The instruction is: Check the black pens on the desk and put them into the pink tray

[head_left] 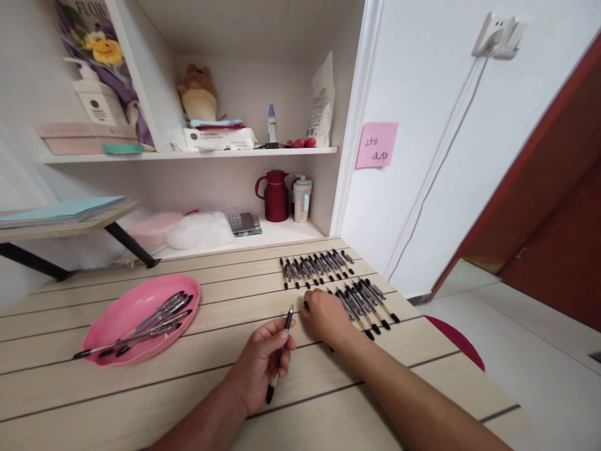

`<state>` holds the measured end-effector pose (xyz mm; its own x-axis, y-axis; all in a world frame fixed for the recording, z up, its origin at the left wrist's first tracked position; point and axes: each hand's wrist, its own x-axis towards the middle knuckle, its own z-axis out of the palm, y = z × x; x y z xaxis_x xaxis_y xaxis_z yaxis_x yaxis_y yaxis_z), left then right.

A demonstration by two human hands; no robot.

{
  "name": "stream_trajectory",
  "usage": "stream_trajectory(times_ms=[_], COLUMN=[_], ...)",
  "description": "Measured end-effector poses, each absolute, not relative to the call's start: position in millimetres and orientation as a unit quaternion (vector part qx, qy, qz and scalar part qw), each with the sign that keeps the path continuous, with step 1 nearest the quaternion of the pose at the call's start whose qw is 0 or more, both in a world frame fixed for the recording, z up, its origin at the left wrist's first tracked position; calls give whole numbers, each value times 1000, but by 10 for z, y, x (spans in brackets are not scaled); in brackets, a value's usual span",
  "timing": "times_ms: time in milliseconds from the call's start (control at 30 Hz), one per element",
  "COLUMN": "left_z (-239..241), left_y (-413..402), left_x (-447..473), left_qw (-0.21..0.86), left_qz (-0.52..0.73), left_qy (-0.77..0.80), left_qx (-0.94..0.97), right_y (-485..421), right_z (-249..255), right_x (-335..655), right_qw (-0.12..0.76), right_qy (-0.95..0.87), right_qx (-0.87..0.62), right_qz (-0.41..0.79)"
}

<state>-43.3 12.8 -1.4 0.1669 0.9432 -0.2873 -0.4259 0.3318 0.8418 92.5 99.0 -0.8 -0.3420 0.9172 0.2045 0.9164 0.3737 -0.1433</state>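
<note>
My left hand (265,363) is closed around a pen (282,347), which stands tilted with its pointed tip up and its black end down. To the right, my right hand (326,316) rests low over the table with fingers curled. A small black piece (307,305) shows at its fingertips; the rest of it is hidden. Beside that hand lies a front row of pens (364,304), side by side, tips away from me. Behind it is another row of pens (317,267). At left, several pens (159,319) lie in a pink dish (141,288), some reaching over its rim.
A slatted wooden table (197,401) carries everything. At its back stands a white shelf (300,150) with a red jug (276,197) and a light cup (302,199). A small raised stand (84,222) is at left. A pink note (377,145) sticks on the wall.
</note>
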Motion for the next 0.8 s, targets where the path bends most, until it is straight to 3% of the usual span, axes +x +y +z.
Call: stream_trajectory(times_ms=[233,433,800], left_z=[-7,6,-7], left_y=[115,110,121], left_x=[-429,-427,-430], left_qw=[697,696,695], left_qz=[498,503,502], left_qy=[420,419,422], left_qx=[298,296,295], right_y=[1083,1019,998], right_z=[138,62,8], right_x=[1118,1084,1018], right_qw=[163,128,100], right_qy=[-781,-802,-795], right_qx=[-602,-581,-597], right_qz=[10,59,31])
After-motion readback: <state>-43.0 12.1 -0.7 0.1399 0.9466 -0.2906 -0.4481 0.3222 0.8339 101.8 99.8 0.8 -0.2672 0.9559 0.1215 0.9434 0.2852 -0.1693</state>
